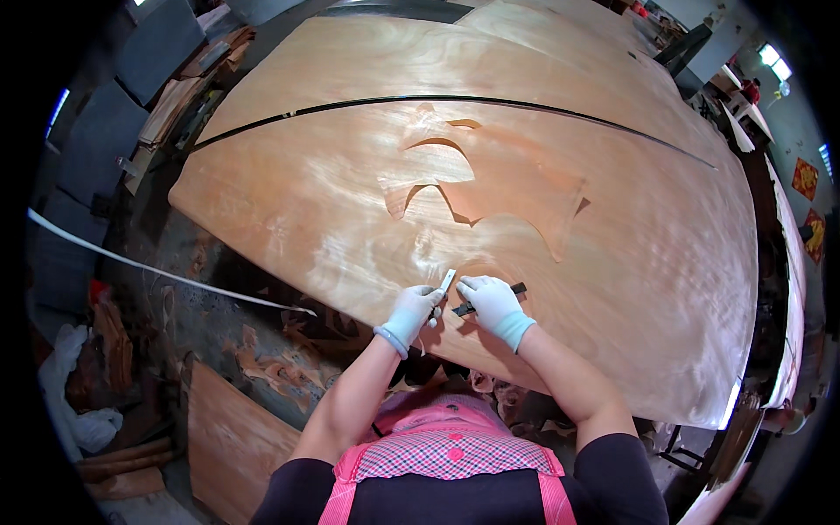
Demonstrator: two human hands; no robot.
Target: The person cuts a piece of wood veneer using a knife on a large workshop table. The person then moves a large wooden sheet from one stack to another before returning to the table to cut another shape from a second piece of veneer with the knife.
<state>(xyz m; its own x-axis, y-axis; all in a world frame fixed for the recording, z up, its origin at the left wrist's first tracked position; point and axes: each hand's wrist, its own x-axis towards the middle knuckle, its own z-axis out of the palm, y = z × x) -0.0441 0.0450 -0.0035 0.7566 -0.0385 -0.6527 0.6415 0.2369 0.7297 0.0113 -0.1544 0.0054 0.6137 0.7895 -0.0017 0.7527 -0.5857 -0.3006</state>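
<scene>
Both my hands wear whitish gloves and are together at the near edge of a large veneer sheet. My left hand is closed round a slim, pale, flat-bladed tool, whose end points up and away from me. A few centimetres to its right, my right hand bends over a dark, narrow bar-like tool, which sticks out on both sides of it. The fingers hide its middle, and its exact kind is not clear. Beyond my hands lies a torn, irregular veneer piece with curved edges.
A long black strip crosses the veneer farther off. Veneer scraps litter the floor at left, near a leaning veneer panel. A white strap stretches across the left side. Stacked veneer offcuts stand at the far left.
</scene>
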